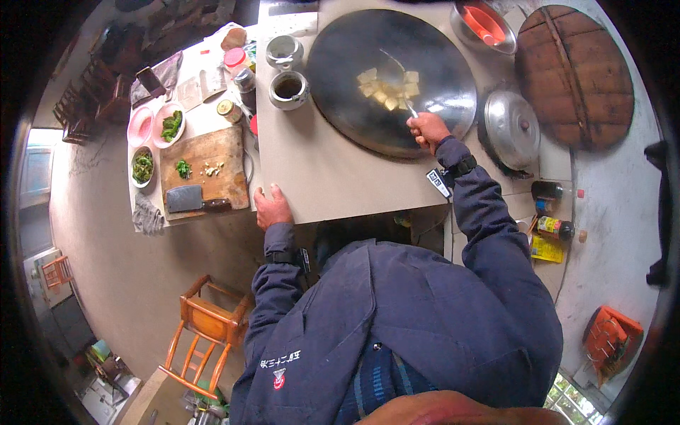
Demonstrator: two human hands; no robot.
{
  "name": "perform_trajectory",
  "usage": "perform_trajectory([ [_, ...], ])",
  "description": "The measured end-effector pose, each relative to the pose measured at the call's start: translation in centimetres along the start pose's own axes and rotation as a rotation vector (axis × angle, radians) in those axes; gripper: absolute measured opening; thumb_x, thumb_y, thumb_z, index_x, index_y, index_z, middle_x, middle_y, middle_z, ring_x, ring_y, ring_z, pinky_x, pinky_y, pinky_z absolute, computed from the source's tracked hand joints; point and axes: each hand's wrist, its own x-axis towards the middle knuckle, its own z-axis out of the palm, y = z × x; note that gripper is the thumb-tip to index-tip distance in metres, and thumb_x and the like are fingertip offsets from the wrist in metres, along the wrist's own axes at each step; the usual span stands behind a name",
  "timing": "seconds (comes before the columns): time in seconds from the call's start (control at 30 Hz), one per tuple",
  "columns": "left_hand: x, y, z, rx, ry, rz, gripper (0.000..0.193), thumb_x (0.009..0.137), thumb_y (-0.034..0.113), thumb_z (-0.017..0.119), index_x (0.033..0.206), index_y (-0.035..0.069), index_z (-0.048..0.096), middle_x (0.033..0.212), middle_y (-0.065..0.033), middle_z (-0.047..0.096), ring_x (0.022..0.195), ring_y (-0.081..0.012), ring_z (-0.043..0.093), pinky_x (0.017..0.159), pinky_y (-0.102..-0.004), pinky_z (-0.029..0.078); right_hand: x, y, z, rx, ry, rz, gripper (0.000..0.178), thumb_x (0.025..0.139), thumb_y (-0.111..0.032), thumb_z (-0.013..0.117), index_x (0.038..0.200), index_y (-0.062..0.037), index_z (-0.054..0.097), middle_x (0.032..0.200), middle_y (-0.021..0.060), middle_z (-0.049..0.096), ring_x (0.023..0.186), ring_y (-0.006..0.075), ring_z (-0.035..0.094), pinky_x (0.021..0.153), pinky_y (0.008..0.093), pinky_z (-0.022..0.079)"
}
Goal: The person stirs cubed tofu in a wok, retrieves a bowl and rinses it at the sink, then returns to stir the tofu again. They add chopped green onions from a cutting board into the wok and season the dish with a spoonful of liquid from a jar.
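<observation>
in the wok (340, 78), the utensil (410, 108) points forward, slanting left.

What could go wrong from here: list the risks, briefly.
The right hand is over the wide, round, black metal wok; if that is hot, splatter might burn it. The pale yellow cut chunks could break under the silver metal utensil. The grey-bladed, dark-handled cleaver lies near the front edge of the brown wooden board; a bump might knock it off.

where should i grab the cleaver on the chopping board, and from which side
Probably by its dark handle, coming from the right: the cleaver lies flat on the board, blade to the left, handle toward the left hand.
</observation>
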Motion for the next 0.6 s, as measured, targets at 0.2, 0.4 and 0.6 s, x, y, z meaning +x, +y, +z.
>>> perform_trajectory([
  [0.2,0.0,0.1,-0.1,-0.004,-0.027,-0.031,0.062,0.089,0.052,0.048,0.130,0.007,0.046,0.127,-0.0188,0.055,0.111,-0.0393,0.056,0.092,-0.0480,0.043,2.0,-0.4,0.7,-0.132,0.089,0.007,0.011,0.081,-0.013,0.058,0.075,-0.0087,0.050,0.061,-0.0009,0.048,0.040,0.0071,0.040,0.034,0.0235,0.028],
  [0.4,0.2,-0.5,0.5,-0.032,0.007,-0.006,0.061,0.088,0.052,0.049,0.129,0.007,0.048,0.126,-0.0178,0.056,0.112,-0.0383,0.056,0.092,-0.0478,0.043,1.3,-0.9,-0.7,-0.005,0.079,-0.060,0.011,0.082,-0.013,0.058,0.077,-0.0092,0.050,0.061,-0.0015,0.046,0.041,0.0077,0.038,0.034,0.0245,0.026],
  [0.6,0.3,-0.2,0.6,0.002,-0.001,-0.046,0.060,0.088,0.052,0.050,0.129,0.008,0.048,0.125,-0.0165,0.057,0.110,-0.0380,0.057,0.091,-0.0474,0.044,-0.5,0.6,-3.3,-0.021,0.131,-0.092,0.012,0.083,-0.013,0.057,0.075,-0.0094,0.048,0.063,-0.0019,0.045,0.044,0.0062,0.038,0.036,0.0220,0.028],
])
